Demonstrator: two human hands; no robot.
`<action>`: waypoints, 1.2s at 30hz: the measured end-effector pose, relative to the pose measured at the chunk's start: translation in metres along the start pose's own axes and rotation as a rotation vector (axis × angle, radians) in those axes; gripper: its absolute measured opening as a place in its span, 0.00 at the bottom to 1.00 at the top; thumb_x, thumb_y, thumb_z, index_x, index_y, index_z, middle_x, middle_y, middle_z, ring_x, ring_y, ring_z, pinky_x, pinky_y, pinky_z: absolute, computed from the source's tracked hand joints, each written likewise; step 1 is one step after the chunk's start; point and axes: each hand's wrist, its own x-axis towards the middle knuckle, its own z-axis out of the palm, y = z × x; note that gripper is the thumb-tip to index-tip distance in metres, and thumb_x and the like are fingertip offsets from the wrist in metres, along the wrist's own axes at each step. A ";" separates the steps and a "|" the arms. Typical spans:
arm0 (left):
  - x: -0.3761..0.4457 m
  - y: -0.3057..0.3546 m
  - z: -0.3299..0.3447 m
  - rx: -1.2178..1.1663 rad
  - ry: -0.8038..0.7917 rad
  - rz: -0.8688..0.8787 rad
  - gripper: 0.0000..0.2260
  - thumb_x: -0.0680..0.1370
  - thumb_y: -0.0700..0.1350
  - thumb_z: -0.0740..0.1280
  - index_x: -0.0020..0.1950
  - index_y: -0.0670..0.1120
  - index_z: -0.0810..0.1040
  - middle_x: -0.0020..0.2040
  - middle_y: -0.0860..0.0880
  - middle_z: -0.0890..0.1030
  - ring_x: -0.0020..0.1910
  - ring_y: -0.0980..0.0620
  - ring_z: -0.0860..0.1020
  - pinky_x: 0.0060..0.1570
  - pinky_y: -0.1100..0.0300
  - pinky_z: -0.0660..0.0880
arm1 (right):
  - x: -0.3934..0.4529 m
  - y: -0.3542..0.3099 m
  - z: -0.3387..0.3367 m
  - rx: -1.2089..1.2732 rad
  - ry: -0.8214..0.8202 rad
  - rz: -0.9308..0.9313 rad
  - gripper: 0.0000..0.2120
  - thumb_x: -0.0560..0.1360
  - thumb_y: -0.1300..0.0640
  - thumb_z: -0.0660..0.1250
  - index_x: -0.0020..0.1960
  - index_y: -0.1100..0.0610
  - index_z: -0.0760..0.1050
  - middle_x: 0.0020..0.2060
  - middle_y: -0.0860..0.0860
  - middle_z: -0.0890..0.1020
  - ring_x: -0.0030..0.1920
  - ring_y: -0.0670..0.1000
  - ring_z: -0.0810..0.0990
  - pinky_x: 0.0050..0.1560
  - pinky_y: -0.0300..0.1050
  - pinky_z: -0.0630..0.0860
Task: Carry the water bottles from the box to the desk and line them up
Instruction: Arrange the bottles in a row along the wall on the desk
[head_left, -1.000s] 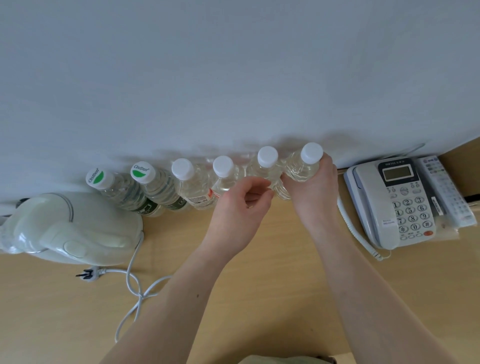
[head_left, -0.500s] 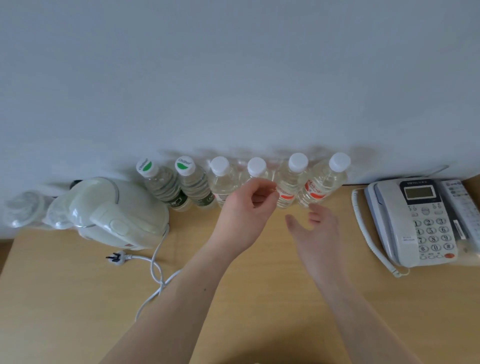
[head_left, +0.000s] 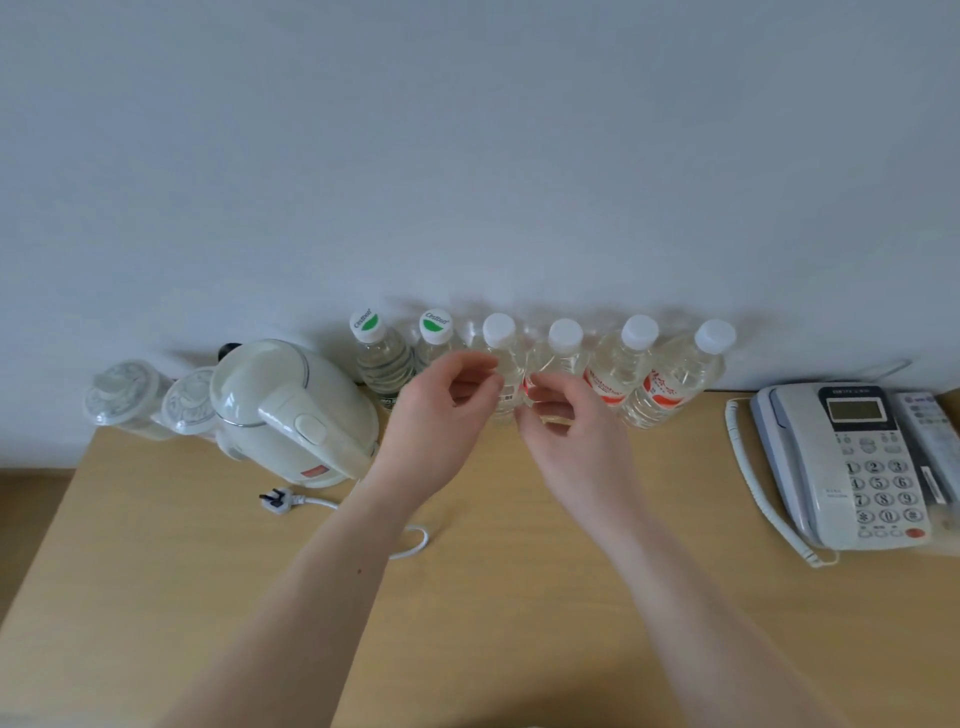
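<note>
1. Six water bottles stand upright in a row on the desk (head_left: 519, 597), against the wall (head_left: 467, 156), between the kettle (head_left: 291, 410) and the phone (head_left: 852, 462).
2. From the left: two green-cap bottles, the first (head_left: 376, 358) just beside the kettle and the second (head_left: 435, 338) partly behind the left hand; then four white-cap bottles, the third (head_left: 500, 348), fourth (head_left: 563, 345), fifth (head_left: 621, 364) and sixth (head_left: 680, 379). The last three show red labels.
3. The left hand (head_left: 441, 415) is in front of the second and third bottles, fingers loosely curled, thumb and fingertips near the third bottle's side. Whether they touch it I cannot tell.
4. The right hand (head_left: 571, 436) is in front of the fourth bottle, fingers curled near its lower body. Whether they grip it I cannot tell.
5. The two hands' fingertips are near each other, between the third and fourth bottles.
6. Two lidded clear cups (head_left: 150, 400) stand left of the kettle. Its white cord and plug (head_left: 280, 501) lie on the desk. A remote (head_left: 930, 441) lies just right of the phone.
</note>
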 end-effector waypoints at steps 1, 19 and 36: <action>0.003 0.001 -0.007 0.000 0.023 0.002 0.06 0.80 0.47 0.71 0.54 0.58 0.81 0.47 0.67 0.84 0.47 0.67 0.81 0.46 0.76 0.73 | 0.001 -0.003 0.003 0.000 -0.015 -0.013 0.15 0.77 0.56 0.71 0.63 0.49 0.78 0.53 0.40 0.82 0.55 0.39 0.80 0.60 0.43 0.77; 0.056 0.020 -0.054 0.294 0.041 0.112 0.06 0.79 0.48 0.69 0.56 0.56 0.80 0.48 0.60 0.82 0.43 0.66 0.79 0.38 0.78 0.68 | 0.024 -0.028 0.022 -0.079 -0.105 -0.031 0.18 0.80 0.60 0.62 0.69 0.49 0.75 0.56 0.42 0.81 0.54 0.38 0.78 0.48 0.30 0.71; 0.080 0.022 -0.061 0.715 -0.128 0.243 0.12 0.77 0.49 0.72 0.61 0.51 0.84 0.54 0.53 0.84 0.50 0.53 0.75 0.50 0.60 0.67 | 0.030 -0.022 0.025 -0.060 -0.110 -0.012 0.18 0.80 0.60 0.63 0.67 0.48 0.75 0.55 0.42 0.80 0.52 0.31 0.76 0.46 0.21 0.68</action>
